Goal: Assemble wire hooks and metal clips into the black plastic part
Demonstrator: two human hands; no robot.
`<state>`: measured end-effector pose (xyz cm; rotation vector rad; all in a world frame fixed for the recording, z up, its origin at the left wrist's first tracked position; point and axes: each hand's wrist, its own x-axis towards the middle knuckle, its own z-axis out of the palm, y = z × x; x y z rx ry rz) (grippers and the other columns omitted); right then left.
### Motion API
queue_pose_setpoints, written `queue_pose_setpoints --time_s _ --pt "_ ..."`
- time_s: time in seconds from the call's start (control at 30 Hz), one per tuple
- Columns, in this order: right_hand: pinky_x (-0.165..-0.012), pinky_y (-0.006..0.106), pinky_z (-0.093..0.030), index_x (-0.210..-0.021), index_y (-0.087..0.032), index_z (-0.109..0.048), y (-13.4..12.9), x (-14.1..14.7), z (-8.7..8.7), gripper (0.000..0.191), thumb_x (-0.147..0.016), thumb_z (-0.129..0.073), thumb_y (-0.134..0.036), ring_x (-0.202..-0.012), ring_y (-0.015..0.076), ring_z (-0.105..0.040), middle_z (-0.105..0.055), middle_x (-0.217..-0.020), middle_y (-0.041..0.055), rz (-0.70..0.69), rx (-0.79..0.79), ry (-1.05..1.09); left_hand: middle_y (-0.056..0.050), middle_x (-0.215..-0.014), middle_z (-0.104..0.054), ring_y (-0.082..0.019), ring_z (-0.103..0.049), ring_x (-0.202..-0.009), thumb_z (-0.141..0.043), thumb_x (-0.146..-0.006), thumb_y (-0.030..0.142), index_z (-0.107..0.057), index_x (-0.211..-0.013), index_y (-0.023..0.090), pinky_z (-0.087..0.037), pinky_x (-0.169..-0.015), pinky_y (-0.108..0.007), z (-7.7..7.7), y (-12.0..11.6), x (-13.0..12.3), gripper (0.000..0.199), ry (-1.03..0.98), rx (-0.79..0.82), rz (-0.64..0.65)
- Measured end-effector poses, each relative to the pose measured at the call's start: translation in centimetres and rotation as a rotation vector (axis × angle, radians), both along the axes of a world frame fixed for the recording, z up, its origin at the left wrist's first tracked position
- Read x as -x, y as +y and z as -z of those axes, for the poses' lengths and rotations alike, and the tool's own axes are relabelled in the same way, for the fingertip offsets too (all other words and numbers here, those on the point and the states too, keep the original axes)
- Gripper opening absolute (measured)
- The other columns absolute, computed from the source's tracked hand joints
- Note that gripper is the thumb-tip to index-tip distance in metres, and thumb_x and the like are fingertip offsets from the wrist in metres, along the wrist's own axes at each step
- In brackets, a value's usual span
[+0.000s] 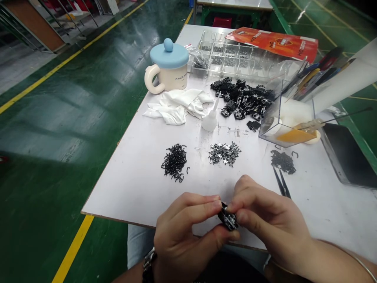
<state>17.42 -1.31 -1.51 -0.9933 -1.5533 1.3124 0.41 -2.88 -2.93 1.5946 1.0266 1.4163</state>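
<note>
My left hand (191, 232) holds a small black part with shiny metal pieces (228, 218) between thumb and fingers, just above the table's front edge. My right hand (271, 220) has thumb and forefinger closed on the same part's right side; whether a tinier piece is between them is hidden. Beyond the hands lie a pile of small curved black pieces (174, 162) and a pile of small shiny metal pieces (224, 153). Black tweezers (282, 182) rest right of my right hand, their tips at a pile of thin dark pieces (283, 161).
Many similar black parts (244, 98) are heaped farther back, before a clear compartment tray (226, 55) and an orange-red packet (273, 42). A lidded mug (173, 76), white cloth (179, 106) and small bottle (209, 121) stand left. Right are a clear tool holder (269, 125) and a phone (350, 153).
</note>
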Motion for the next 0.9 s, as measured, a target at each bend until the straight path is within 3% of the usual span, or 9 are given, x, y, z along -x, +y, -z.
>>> queue_pose_setpoints --time_s 0.67,0.9 --pt "-0.062 0.029 -0.041 -0.091 -0.014 -0.060 -0.35 0.66 -0.83 0.017 -0.084 -0.047 -0.006 -0.064 0.0119 -0.049 -0.053 -0.064 0.0008 0.103 -0.388 -0.187 -0.004 -0.100 -0.067 -0.016 -0.065 -0.089 -0.073 -0.070 0.010 -0.065 -0.104 0.018 -0.057 -0.074 -0.024 0.42 -0.20 -0.29 0.036 -0.096 0.035 0.042" --pt "-0.063 0.031 -0.040 -0.097 -0.014 -0.058 -0.47 0.34 -0.81 0.021 -0.084 -0.044 -0.006 -0.065 0.0128 -0.048 -0.053 -0.066 0.0014 0.038 -0.363 -0.100 -0.004 -0.098 -0.070 -0.017 -0.066 -0.089 -0.075 -0.068 0.010 -0.067 -0.103 0.019 -0.057 -0.075 -0.024 0.19 -0.24 -0.31 0.037 -0.101 0.046 0.021"
